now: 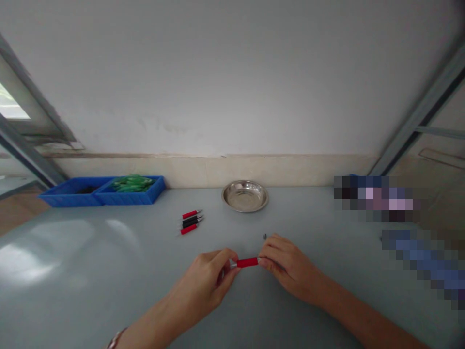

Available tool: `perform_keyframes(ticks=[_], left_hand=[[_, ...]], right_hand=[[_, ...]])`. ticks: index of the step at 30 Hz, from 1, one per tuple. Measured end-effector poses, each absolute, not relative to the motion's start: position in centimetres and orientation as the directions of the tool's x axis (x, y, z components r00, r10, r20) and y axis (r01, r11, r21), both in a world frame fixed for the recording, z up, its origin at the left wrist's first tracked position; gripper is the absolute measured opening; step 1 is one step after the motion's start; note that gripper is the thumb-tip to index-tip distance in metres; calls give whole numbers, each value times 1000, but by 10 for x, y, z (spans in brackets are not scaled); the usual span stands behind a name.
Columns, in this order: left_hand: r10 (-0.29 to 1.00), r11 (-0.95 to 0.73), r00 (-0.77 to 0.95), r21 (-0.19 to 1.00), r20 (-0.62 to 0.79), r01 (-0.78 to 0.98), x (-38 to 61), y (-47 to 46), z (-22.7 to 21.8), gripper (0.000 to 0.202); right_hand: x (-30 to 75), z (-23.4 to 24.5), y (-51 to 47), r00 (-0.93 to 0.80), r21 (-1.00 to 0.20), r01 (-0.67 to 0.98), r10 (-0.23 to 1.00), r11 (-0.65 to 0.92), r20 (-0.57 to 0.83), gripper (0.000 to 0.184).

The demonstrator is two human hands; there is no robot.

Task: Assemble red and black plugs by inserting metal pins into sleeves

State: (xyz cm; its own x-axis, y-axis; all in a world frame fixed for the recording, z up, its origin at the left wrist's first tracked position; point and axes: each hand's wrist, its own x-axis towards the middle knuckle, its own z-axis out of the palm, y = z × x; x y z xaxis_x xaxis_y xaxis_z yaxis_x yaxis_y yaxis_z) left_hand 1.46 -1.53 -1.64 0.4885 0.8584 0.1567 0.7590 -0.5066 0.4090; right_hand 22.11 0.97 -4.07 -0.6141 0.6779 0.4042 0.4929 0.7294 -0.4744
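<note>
Both my hands meet over the near middle of the table. A short pen-like piece with a red grip is held level between them. My left hand pinches its pale, clear-looking end with thumb and forefinger. At the other end, the closed fingertips of my right hand cover the tip. A small dark metallic bit lies on the table just beyond my right fingers; its kind is too small to tell. Farther left lie several similar pieces, among them a red one and a black one, silver tips pointing right.
A round steel dish stands near the wall. At the back left, a blue tray holds a pile of green pieces, beside another blue tray with dark contents. A blurred-out person is at the right edge of the grey table.
</note>
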Motion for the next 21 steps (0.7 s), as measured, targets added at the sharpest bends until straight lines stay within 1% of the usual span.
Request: perform_keyframes(ticks=[3, 5, 10, 15, 21], left_hand=[[837, -546, 509, 371, 201, 751, 13, -15, -19, 12], [833, -552, 511, 368, 212, 748, 12, -14, -20, 12], [858, -508, 485, 404, 168, 760, 9, -9, -18, 15], [817, -570, 558, 351, 146, 743, 7, -6, -15, 23], [775, -632, 573, 286, 267, 720, 7, -7, -19, 25]], right_hand=[[220, -40, 9, -609, -508, 488, 694, 710, 385, 32], [219, -39, 8, -606, -521, 487, 701, 701, 377, 32], [220, -40, 9, -599, -496, 500, 697, 710, 394, 32], [220, -38, 9, -584, -506, 487, 696, 712, 418, 33], [219, -38, 9, -573, -575, 438, 707, 691, 414, 30]])
